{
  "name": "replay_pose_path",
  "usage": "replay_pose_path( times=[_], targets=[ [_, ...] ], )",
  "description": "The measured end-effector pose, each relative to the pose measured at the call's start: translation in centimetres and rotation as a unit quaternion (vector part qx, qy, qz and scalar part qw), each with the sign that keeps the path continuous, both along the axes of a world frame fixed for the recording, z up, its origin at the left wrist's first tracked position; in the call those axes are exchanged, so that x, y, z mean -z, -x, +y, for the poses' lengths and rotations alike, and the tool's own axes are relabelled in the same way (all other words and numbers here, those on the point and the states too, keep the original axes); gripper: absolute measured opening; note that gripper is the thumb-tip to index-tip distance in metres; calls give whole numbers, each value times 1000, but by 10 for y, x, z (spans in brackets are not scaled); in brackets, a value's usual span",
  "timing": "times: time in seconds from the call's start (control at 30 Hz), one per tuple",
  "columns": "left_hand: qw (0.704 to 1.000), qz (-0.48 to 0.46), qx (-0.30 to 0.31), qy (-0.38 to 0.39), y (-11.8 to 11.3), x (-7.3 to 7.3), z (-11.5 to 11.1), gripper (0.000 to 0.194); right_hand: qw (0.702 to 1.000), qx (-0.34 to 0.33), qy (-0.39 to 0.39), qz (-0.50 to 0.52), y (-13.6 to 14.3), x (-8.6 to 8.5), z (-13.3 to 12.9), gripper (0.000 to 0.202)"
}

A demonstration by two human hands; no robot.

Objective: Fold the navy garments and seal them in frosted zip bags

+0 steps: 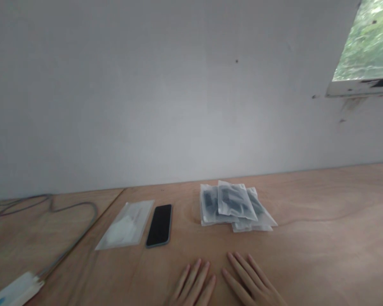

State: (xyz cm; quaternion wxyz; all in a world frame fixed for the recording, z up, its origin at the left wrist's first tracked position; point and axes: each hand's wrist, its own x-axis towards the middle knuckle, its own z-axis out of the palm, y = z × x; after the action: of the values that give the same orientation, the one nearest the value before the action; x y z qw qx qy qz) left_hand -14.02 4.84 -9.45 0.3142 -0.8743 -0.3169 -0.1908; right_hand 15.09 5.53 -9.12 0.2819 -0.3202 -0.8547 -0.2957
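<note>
Both hands lie flat at the front edge of the view, fingers apart and pointing away from me. My left hand [194, 287] rests on the wooden table [121, 278] and holds nothing. Just to its right, my right hand [253, 282] is also spread on the wood, with nothing in it. Beyond them is a pile of overlapping frosted bags [236, 202] with dark contents. A dark-screened phone [159, 225] lies farther left, beside a flat translucent bag [126, 225] with something white inside.
On the left, a grey cable [94, 208] curls over the table to a white power strip [17, 291] at the near corner. A seam runs beside it. Behind the table stands a pale wall [178, 93], with a window [368, 42] at upper right.
</note>
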Motion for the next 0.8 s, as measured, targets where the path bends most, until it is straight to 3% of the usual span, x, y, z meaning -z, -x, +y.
replay_pose_path(
  times=[0.13, 0.27, 0.37, 0.5, 0.8],
  targets=[
    [998, -18, 5, 65, -2, -6, -6, 63, 994, -7, 112, -6, -7, -15, -11, 77],
    [985, -12, -14, 174, -7, -34, -19, 86, 978, -25, 204, 37, -5, -13, -16, 79],
    [975, -14, -33, 220, -12, -53, -29, 93, 973, -24, 218, 74, -3, -7, -19, 76],
    [964, -44, -48, 258, -17, -64, -37, 97, 972, -30, 215, 88, -4, -8, -23, 74],
    [954, -81, -58, 281, -24, -72, -43, 96, 964, 2, 265, -9, -6, -42, -29, 75]
  ],
)
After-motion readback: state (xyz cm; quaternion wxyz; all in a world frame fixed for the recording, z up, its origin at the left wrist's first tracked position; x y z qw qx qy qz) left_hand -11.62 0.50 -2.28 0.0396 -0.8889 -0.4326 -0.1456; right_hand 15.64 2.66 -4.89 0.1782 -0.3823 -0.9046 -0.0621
